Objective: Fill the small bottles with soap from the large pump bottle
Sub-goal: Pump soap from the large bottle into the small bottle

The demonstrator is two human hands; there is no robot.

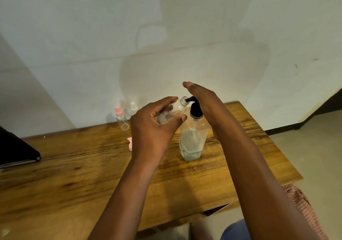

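Looking down through the head camera, I take the large pump bottle point(192, 140) as my landmark; it stands upright on the wooden bench point(74, 175), with a shallow layer of pale soap at its bottom. My right hand point(201, 99) lies flat over its black pump head point(195, 108), palm down, fingers straight and together, reaching past the pump toward the wall. The right forearm runs in from the lower right and crosses just right of the bottle's body.

My left hand point(153, 127) is just left of the pump bottle, its fingers and thumb curled round a small clear bottle point(173, 112). That bottle is tilted, its open neck raised up and to the right so the mouth sits right at the tip of the black spout. The left forearm comes up from the bottom centre.

Further left of the pump bottle, near the wall, stand a pink-capped small bottle point(122, 118) and a white-capped small bottle point(132, 107). A small pink piece point(130, 141) lies on the bench, partly hidden behind my left hand. Far left of the pump bottle, a dark flat object point(16, 153) sits at the bench edge.
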